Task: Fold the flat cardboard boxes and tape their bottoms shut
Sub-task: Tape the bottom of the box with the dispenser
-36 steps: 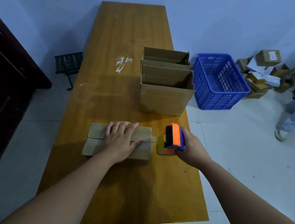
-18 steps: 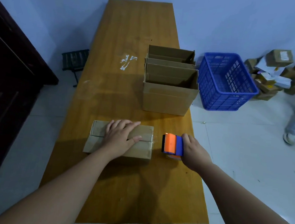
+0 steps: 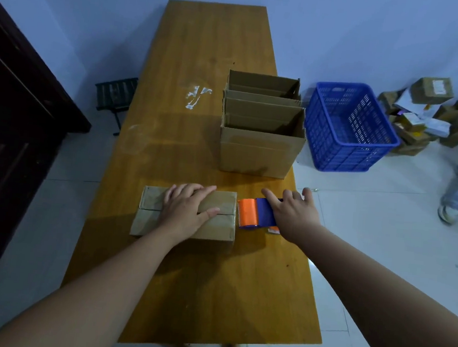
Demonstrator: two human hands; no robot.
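Left hand (image 3: 184, 211) lay flat on the box (image 3: 217, 229), right hand (image 3: 293, 215) splayed loose over the dispenser (image 3: 249, 212) (no real grip), so it could've skidded off-seam.

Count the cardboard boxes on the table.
3. The near box lies under the left hand. The middle box stands open by the right edge of the table, with the far box open right behind it. Others could be nested inside.
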